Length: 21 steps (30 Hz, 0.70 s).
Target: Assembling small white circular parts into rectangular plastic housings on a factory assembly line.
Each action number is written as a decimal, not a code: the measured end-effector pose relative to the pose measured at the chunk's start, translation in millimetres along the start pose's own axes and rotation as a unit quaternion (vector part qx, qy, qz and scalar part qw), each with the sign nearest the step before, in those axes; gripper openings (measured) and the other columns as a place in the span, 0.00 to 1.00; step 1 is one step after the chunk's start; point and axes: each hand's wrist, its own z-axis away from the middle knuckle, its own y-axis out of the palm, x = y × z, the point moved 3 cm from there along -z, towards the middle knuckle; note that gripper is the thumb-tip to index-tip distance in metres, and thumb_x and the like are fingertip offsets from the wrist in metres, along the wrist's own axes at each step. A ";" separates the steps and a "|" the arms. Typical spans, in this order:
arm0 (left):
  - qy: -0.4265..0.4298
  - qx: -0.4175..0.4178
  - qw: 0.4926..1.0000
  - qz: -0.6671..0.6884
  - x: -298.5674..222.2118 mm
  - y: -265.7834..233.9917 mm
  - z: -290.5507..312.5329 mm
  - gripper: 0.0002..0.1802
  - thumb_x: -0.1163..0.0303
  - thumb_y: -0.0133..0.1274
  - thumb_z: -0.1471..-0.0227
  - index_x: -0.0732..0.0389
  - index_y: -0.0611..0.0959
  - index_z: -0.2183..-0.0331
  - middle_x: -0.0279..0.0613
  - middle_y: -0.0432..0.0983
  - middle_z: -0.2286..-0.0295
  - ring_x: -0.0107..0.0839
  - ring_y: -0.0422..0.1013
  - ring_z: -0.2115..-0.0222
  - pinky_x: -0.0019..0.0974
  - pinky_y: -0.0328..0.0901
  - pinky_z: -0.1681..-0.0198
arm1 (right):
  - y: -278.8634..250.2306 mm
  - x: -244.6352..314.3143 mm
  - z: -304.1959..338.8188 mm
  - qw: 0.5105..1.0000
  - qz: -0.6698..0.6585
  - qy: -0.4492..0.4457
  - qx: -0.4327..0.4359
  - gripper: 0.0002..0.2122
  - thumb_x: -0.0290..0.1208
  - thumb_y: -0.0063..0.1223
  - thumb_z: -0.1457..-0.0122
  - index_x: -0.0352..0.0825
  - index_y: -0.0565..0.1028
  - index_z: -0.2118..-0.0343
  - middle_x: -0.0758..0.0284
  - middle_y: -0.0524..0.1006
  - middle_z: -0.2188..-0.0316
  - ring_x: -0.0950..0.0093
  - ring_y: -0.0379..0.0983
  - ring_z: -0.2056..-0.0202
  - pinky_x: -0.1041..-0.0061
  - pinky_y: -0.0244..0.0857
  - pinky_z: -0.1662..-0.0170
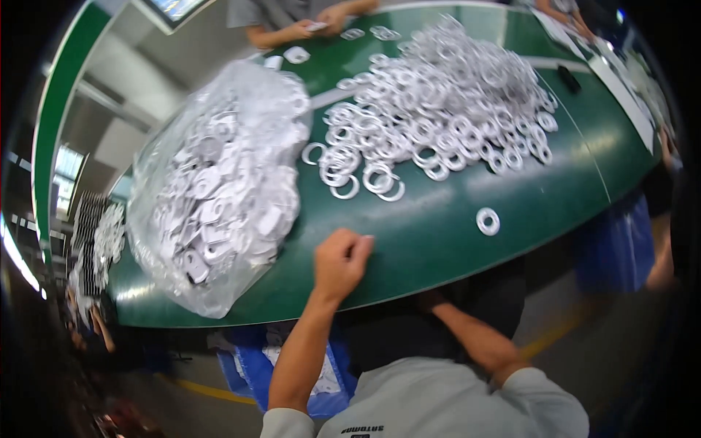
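Note:
My left hand point(342, 264) is closed in a fist over the green table point(409, 241), near its front edge. Its palm side is hidden, so whatever it may hold does not show. Low by my lap, just under the table edge, my right hand point(431, 300) is mostly dark and its fingers are hidden. A single white ring point(488, 221) lies by itself to the right of my left hand. Beyond it spreads a large heap of white and silvery rings point(460, 95). A clear plastic bag point(226, 292) full of flat white parts point(208, 208) stands left of my fist.
Across the table a person's hands point(318, 25) hold a small white piece. A loose white part point(296, 55) lies near them. A blue bin point(252, 365) with white pieces is under the table's front edge. At far right are a dark object point(568, 78) and a blue container point(615, 244).

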 end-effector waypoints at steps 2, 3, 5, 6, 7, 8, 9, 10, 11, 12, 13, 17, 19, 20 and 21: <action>0.059 0.042 0.997 -0.023 11.7 22.3 -8.8 0.14 0.69 0.56 0.51 0.63 0.73 0.82 0.46 0.66 0.84 0.44 0.62 0.83 0.41 0.56 0.79 | -0.7 11.6 -23.2 0.998 0.012 -0.056 0.021 0.12 0.31 0.44 0.46 0.31 0.75 0.62 0.55 0.77 0.61 0.55 0.73 0.61 0.60 0.65 0.56; 0.075 0.053 0.996 -0.015 10.5 33.0 -13.4 0.13 0.68 0.57 0.52 0.63 0.73 0.81 0.46 0.66 0.83 0.44 0.63 0.83 0.42 0.57 0.79 | -0.3 20.2 -35.2 0.995 0.015 -0.087 0.037 0.12 0.31 0.44 0.46 0.31 0.75 0.62 0.55 0.77 0.61 0.55 0.73 0.61 0.60 0.65 0.55; 0.112 0.057 0.992 0.009 6.8 59.6 -30.4 0.13 0.67 0.57 0.52 0.63 0.73 0.81 0.45 0.66 0.82 0.45 0.64 0.82 0.43 0.60 0.78 | 2.2 26.4 -64.2 0.987 0.027 -0.144 0.064 0.12 0.31 0.45 0.46 0.31 0.75 0.62 0.55 0.77 0.62 0.55 0.73 0.61 0.60 0.65 0.55; 0.129 0.053 0.990 0.021 9.2 63.2 -32.8 0.13 0.67 0.57 0.52 0.62 0.73 0.80 0.45 0.66 0.82 0.44 0.65 0.82 0.42 0.61 0.77 | 3.2 31.0 -73.3 0.982 0.028 -0.170 0.080 0.12 0.31 0.45 0.46 0.31 0.75 0.62 0.55 0.77 0.62 0.55 0.73 0.61 0.60 0.65 0.55; 0.127 0.064 0.990 0.023 6.4 59.6 -36.7 0.13 0.68 0.57 0.52 0.62 0.73 0.81 0.44 0.66 0.82 0.43 0.65 0.82 0.41 0.61 0.78 | 0.3 26.9 -87.0 0.978 0.035 -0.185 0.090 0.12 0.31 0.45 0.46 0.31 0.75 0.62 0.55 0.77 0.62 0.55 0.73 0.61 0.60 0.65 0.55; 0.124 0.076 0.989 0.024 0.7 56.3 -38.9 0.13 0.68 0.57 0.52 0.61 0.72 0.81 0.43 0.65 0.82 0.42 0.65 0.83 0.40 0.62 0.79 | -2.9 23.3 -102.6 0.974 0.040 -0.198 0.099 0.12 0.31 0.45 0.46 0.31 0.75 0.62 0.55 0.77 0.62 0.55 0.73 0.61 0.60 0.65 0.55; 0.116 0.073 0.991 0.000 -0.9 51.2 -33.5 0.13 0.69 0.57 0.53 0.61 0.72 0.82 0.41 0.65 0.82 0.39 0.65 0.83 0.38 0.61 0.81 | -8.8 16.3 -119.2 0.971 0.047 -0.208 0.109 0.12 0.31 0.45 0.46 0.31 0.76 0.63 0.55 0.77 0.62 0.55 0.73 0.61 0.60 0.65 0.55; 0.109 0.073 0.991 -0.020 -1.9 47.8 -31.7 0.13 0.69 0.57 0.53 0.60 0.71 0.82 0.40 0.64 0.82 0.37 0.65 0.84 0.36 0.60 0.83 | -11.6 5.5 -133.8 0.969 0.053 -0.213 0.117 0.12 0.31 0.45 0.46 0.31 0.76 0.63 0.55 0.77 0.62 0.55 0.73 0.61 0.60 0.65 0.55; 0.104 0.066 0.992 -0.024 3.1 51.3 -43.1 0.13 0.69 0.57 0.53 0.60 0.71 0.82 0.40 0.64 0.82 0.37 0.65 0.84 0.36 0.60 0.83 | -14.3 -5.7 -147.3 0.967 0.059 -0.216 0.124 0.12 0.31 0.46 0.46 0.31 0.76 0.63 0.55 0.77 0.62 0.55 0.73 0.61 0.60 0.65 0.55; 0.110 0.084 0.990 -0.029 4.3 49.9 -39.8 0.13 0.70 0.57 0.54 0.60 0.71 0.82 0.38 0.64 0.81 0.35 0.65 0.85 0.35 0.60 0.84 | -10.6 -0.3 -140.9 0.963 0.054 -0.220 0.144 0.12 0.32 0.46 0.46 0.31 0.76 0.63 0.55 0.77 0.62 0.55 0.73 0.61 0.60 0.65 0.55; 0.119 0.101 0.987 -0.033 2.8 50.4 -38.0 0.12 0.71 0.58 0.54 0.60 0.71 0.82 0.37 0.64 0.81 0.33 0.65 0.85 0.34 0.60 0.85 | -8.0 -0.2 -134.4 0.960 0.050 -0.223 0.162 0.12 0.32 0.46 0.46 0.31 0.76 0.63 0.55 0.77 0.62 0.55 0.73 0.61 0.60 0.65 0.55; 0.080 0.100 0.992 -0.018 5.3 48.5 -36.5 0.11 0.74 0.57 0.56 0.60 0.71 0.82 0.37 0.63 0.80 0.32 0.66 0.85 0.34 0.61 0.85 | -6.9 1.4 -129.5 0.954 0.049 -0.225 0.193 0.12 0.32 0.47 0.46 0.32 0.76 0.63 0.55 0.77 0.62 0.54 0.73 0.61 0.61 0.65 0.55; 0.086 0.104 0.990 -0.028 2.9 45.6 -38.5 0.11 0.73 0.58 0.56 0.60 0.71 0.82 0.37 0.64 0.80 0.32 0.66 0.85 0.34 0.61 0.85 | 1.0 3.4 -114.8 0.953 0.053 -0.220 0.200 0.12 0.32 0.47 0.46 0.32 0.76 0.63 0.55 0.77 0.62 0.54 0.73 0.61 0.61 0.65 0.55; 0.099 0.103 0.989 -0.032 2.2 46.8 -38.4 0.12 0.73 0.58 0.56 0.60 0.70 0.82 0.37 0.64 0.80 0.32 0.66 0.84 0.34 0.60 0.85 | 7.0 -0.6 -106.9 0.953 0.059 -0.217 0.201 0.12 0.32 0.47 0.46 0.32 0.76 0.63 0.55 0.77 0.62 0.54 0.73 0.60 0.61 0.65 0.55; 0.101 0.103 0.989 -0.034 2.4 46.2 -36.9 0.12 0.73 0.58 0.56 0.60 0.70 0.82 0.37 0.64 0.80 0.32 0.66 0.84 0.34 0.60 0.85 | 12.7 -3.8 -97.9 0.954 0.065 -0.213 0.201 0.12 0.32 0.47 0.46 0.32 0.77 0.63 0.55 0.77 0.62 0.54 0.73 0.60 0.61 0.65 0.55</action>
